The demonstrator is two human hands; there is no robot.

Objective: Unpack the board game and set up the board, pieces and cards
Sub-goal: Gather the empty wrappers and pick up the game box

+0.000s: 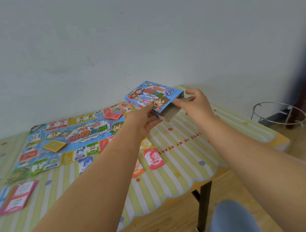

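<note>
I have both bare arms stretched out ahead, drawing together towards the hands. My left hand [145,119] is turned partly palm-up, its fingers [148,107] curled round the near side of the game box [157,94] and holding it tilted in the air. My right hand [199,105] sits just right of those fingers, wrist bent inward. Its forefinger is pushed into the box's open end and its thumb is raised above the upper edge. Whether that hand pinches anything inside, I cannot tell.
</note>
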